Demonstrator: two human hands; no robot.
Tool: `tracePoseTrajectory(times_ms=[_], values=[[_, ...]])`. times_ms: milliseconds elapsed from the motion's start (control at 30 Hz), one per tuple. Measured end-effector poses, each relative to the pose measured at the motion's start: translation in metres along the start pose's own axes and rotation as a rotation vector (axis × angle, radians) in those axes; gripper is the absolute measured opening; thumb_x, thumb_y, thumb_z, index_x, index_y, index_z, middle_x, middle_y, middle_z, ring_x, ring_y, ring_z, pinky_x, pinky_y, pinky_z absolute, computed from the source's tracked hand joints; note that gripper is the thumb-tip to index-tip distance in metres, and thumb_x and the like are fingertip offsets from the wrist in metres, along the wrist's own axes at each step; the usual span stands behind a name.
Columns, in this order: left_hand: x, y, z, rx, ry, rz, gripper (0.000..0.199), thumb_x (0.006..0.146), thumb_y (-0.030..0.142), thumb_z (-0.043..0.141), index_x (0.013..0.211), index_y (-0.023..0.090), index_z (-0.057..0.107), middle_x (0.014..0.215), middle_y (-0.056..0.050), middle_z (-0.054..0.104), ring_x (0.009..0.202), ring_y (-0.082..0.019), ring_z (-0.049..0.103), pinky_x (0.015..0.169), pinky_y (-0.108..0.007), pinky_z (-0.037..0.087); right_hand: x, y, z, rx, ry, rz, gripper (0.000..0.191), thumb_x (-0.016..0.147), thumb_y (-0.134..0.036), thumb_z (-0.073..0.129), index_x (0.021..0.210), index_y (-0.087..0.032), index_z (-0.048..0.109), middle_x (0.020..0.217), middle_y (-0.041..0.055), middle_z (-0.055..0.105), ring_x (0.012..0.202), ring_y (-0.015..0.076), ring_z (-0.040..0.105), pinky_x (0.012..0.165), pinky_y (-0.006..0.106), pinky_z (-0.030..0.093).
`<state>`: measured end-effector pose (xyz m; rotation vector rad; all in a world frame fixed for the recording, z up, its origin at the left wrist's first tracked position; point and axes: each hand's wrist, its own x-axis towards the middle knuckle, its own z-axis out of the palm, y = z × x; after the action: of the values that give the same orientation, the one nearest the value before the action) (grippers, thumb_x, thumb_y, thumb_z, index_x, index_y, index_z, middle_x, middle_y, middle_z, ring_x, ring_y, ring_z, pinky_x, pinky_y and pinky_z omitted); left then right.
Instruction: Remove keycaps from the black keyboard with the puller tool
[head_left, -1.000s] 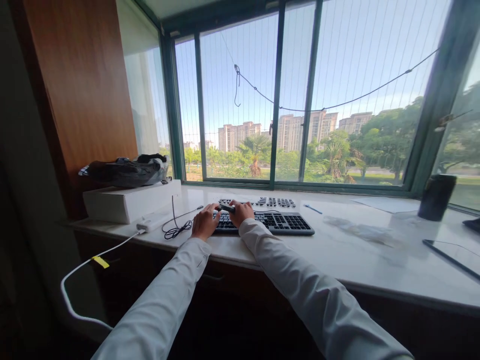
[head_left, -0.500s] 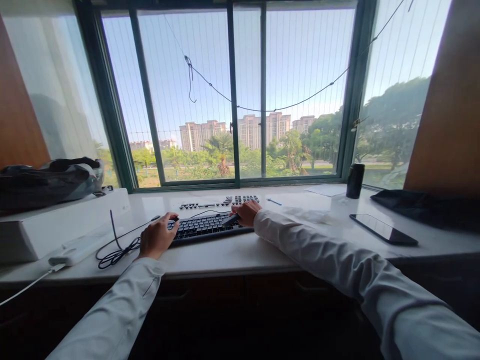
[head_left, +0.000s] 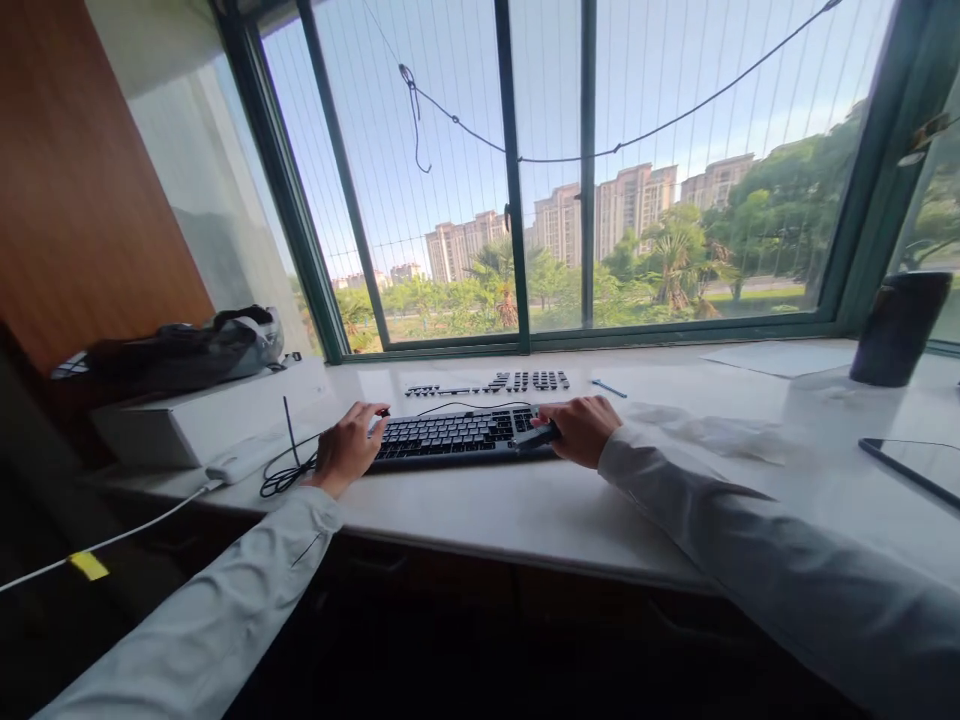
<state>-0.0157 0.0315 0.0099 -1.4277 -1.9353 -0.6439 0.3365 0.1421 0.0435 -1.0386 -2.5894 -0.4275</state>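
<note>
A black keyboard (head_left: 450, 440) lies on the white counter, its middle keys looking paler than those at the right end. My left hand (head_left: 349, 445) is at the keyboard's left end, thumb and forefinger pinched around a small black piece (head_left: 384, 411) that looks like a keycap. Over the number-pad end, my right hand (head_left: 585, 428) grips a short dark brush-like tool (head_left: 536, 437), its paler tip pointing left and down at the keys. Behind the keyboard, loose black keycaps (head_left: 531, 381) are laid out in rows.
A coiled black cable (head_left: 285, 478) and a white power strip (head_left: 232, 468) lie left, before a white box (head_left: 202, 405) with a dark bag (head_left: 187, 350) on it. To the right are a blue stick (head_left: 609, 388), clear plastic (head_left: 720, 432), a black cylinder (head_left: 900, 328) and a tablet (head_left: 911, 470).
The camera view has shifted and tilted, so everything sits differently in frame. Both hands keep their holds, and the dark tool stays over the right end of the keyboard.
</note>
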Motion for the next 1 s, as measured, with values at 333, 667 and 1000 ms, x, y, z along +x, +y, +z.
tracePoseTrajectory(times_ms=[333, 667, 1000], values=[[0.114, -0.009, 0.033, 0.193, -0.319, -0.031, 0.029, 0.078, 0.042, 0.051, 0.101, 0.031, 0.067, 0.101, 0.003, 0.069, 0.098, -0.022, 0.06, 0.085, -0.033, 0.045, -0.011, -0.023, -0.008, 0.119, -0.037, -0.151, 0.034, 0.09, -0.04, 0.033, 0.083, -0.022, 0.062, 0.07, 0.0055, 0.066, 0.061, 0.0201, 0.062, 0.057, 0.027, 0.03], [0.191, 0.023, 0.11, 0.25, -0.609, 0.303, 0.028, 0.078, 0.041, 0.058, 0.102, 0.031, 0.065, 0.106, 0.002, 0.067, 0.096, -0.019, 0.059, 0.087, -0.03, 0.041, -0.005, -0.014, 0.012, 0.168, -0.022, -0.153, 0.028, 0.09, -0.034, 0.037, 0.074, -0.022, 0.056, 0.063, 0.0016, 0.064, 0.055, 0.0162, 0.06, 0.052, 0.028, 0.018], [0.201, 0.024, 0.165, 0.198, -0.701, 0.385, 0.02, 0.077, 0.034, 0.061, 0.096, 0.029, 0.068, 0.108, 0.002, 0.066, 0.098, -0.017, 0.058, 0.082, -0.023, 0.041, -0.004, -0.019, 0.011, 0.209, -0.05, -0.155, 0.022, 0.088, -0.028, 0.041, 0.073, -0.022, 0.055, 0.063, 0.0, 0.064, 0.051, 0.0126, 0.057, 0.052, 0.028, 0.016]])
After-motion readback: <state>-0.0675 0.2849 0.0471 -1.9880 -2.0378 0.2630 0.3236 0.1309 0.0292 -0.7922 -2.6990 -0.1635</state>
